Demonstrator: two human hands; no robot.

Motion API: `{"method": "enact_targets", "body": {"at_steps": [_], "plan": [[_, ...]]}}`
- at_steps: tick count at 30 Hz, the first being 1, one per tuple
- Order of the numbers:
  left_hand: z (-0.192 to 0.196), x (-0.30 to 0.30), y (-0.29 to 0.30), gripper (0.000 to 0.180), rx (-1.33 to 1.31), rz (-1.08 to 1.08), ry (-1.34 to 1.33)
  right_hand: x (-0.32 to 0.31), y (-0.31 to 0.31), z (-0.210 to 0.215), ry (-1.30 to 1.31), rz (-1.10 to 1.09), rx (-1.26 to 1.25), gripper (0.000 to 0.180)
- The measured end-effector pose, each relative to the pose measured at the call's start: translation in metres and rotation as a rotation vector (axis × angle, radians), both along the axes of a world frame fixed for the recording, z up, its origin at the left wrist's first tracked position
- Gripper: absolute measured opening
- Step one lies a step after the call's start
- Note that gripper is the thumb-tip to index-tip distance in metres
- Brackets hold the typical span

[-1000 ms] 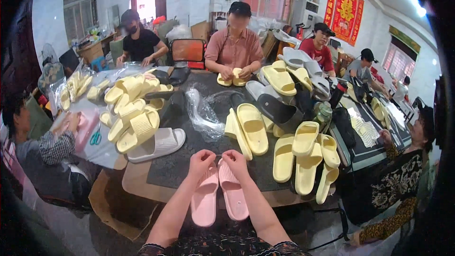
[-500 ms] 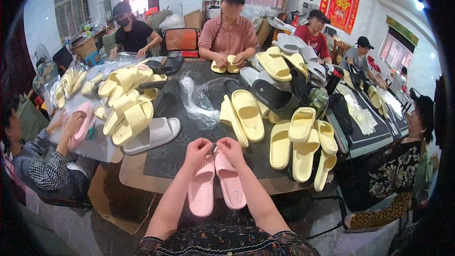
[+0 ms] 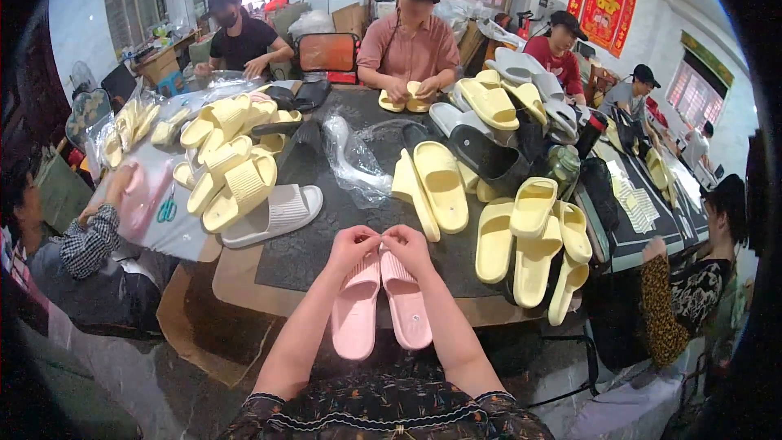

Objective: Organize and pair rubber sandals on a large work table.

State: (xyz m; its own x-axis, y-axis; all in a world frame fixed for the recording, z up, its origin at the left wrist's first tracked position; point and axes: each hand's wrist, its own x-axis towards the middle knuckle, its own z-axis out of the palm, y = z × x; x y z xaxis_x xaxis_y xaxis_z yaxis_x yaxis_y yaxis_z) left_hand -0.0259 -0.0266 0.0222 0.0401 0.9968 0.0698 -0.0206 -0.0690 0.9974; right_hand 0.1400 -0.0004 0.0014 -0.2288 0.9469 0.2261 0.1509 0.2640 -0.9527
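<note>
A pair of pink slippers, the left one (image 3: 354, 322) and the right one (image 3: 407, 314), lies side by side with the heels toward me, reaching past the table's near edge. My left hand (image 3: 353, 248) is closed in a pinch over the left slipper's toe end. Over the other toe end, my right hand (image 3: 410, 249) pinches in the same way. The fingertips of both hands meet between the toes; whatever they hold there is too small and hidden to make out. Ribbed straps cross both slippers, partly covered by my hands.
Yellow slippers (image 3: 444, 187) are heaped to the right and yellow slippers (image 3: 244, 191) to the left, with a grey slipper (image 3: 281, 216) beside them. Clear plastic wrap (image 3: 354, 163) lies mid-table. Scissors (image 3: 167, 208) rest at the left. Several co-workers sit around the table (image 3: 285, 269).
My hands have come closer together, fingertips now meeting above the slippers' toes. The whole view has shifted slightly. The co-worker at the left has drawn the pink slipper away from the scissors.
</note>
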Motion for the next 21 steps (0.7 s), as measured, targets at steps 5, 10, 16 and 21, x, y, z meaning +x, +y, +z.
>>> {"method": "enact_targets", "body": {"at_steps": [5,10,16,21], "plan": [[-0.006,-0.006,0.005,0.011,0.05,0.097,0.009,-0.001,0.003,0.002,0.025,-0.128,-0.012,0.013],[-0.004,-0.002,0.0,0.012,0.014,0.032,0.117,-0.003,-0.003,0.001,0.108,-0.026,-0.061,0.012],[-0.01,-0.008,0.004,0.012,0.065,0.106,-0.059,-0.002,0.001,0.003,0.034,-0.063,-0.015,0.011],[-0.007,-0.004,0.004,0.012,0.079,0.038,0.044,0.0,0.007,-0.008,0.063,-0.028,-0.038,0.013]]}}
